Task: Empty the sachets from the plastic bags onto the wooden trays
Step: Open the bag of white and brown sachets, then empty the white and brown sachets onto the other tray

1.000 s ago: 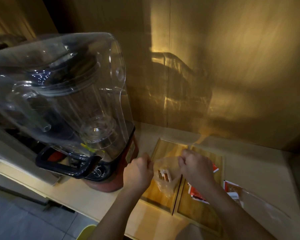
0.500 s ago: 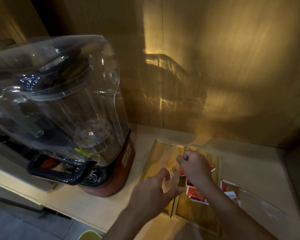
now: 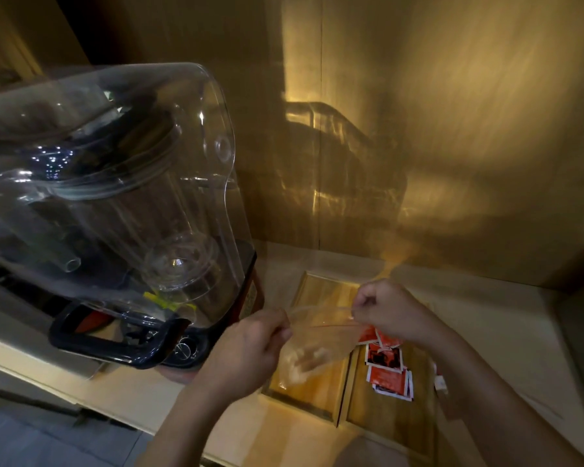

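Left hand point(image 3: 250, 345) and right hand point(image 3: 388, 311) pinch plastic bag point(image 3: 321, 338) mouth, stretched between them; bag hangs over left tray point(image 3: 327, 291), sachets point(image 3: 305, 360) probably inside.

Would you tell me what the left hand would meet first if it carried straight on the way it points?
Beyond the plastic bag it pinches, the left hand would likely meet the right hand; depth is unclear.

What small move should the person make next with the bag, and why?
Probably pull the bag mouth apart: left hand and right hand pinch its top over the left tray, with contents, blurred, low inside.
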